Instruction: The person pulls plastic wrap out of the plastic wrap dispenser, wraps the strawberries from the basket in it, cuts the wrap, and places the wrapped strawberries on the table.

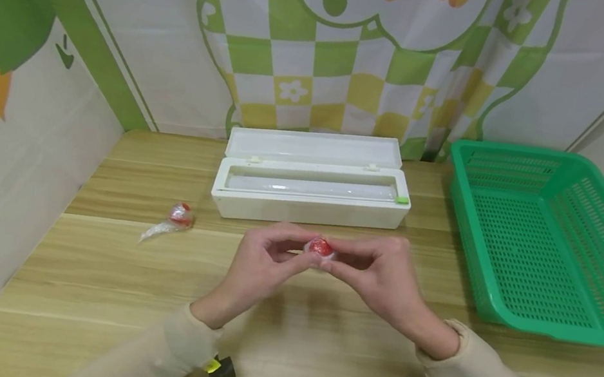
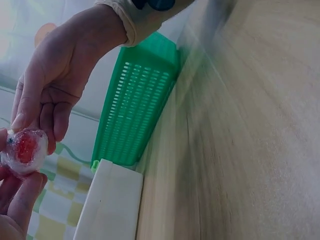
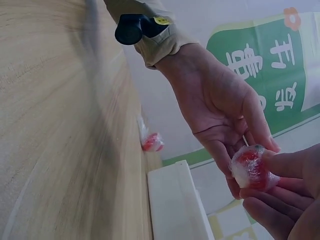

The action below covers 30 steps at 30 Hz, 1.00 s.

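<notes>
Between the fingertips of both hands, above the table, is a small red-and-white ball-shaped item in clear plastic wrap (image 1: 320, 248); its kind cannot be told. My left hand (image 1: 262, 257) pinches it from the left between thumb and fingers. From the other side, my right hand (image 1: 383, 272) pinches it likewise. In the right wrist view, the film lies close around the wrapped item (image 3: 252, 169), its red part showing through. Just beyond the hands stands a white cling film dispenser (image 1: 307, 209), lid raised, with a roll of film (image 1: 316, 187) inside.
A second wrapped red-and-white item (image 1: 181, 215), with a twisted tail of film, lies on the wooden table (image 1: 105, 289) at the left. At the right stands a green plastic basket (image 1: 479, 260). A patterned curtain (image 1: 333, 56) hangs behind the table.
</notes>
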Tool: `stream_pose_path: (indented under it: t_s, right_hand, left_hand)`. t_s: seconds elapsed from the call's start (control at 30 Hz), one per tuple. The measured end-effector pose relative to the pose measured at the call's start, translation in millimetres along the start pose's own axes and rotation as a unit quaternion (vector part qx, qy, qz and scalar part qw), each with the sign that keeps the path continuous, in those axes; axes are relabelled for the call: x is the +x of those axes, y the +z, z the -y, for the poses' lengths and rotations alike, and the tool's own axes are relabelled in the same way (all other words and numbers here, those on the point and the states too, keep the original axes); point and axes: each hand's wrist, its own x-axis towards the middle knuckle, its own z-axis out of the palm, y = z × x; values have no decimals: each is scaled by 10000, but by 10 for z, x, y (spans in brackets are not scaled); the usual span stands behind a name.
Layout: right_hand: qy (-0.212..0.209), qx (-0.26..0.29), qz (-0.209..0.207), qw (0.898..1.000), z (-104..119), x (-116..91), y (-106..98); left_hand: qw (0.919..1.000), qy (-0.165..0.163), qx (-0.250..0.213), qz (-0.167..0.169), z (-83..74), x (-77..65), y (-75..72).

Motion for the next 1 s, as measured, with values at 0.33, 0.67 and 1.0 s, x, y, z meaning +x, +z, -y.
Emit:
stream_pose_path:
  t_s: [0.33,0.67,1.0]
  right_hand:
    - [762,408,375,9956,-44,26,-39]
    - [855,769,224,9931,-41,16,7]
    - [978,530,261,9935,-60,41,52]
  left_hand:
    - [9987,323,394,-23,26,-15,-14]
    - [9895,859,1163,-71,57,-24,-1]
    - [9942,476,968,62,46,-13,-26]
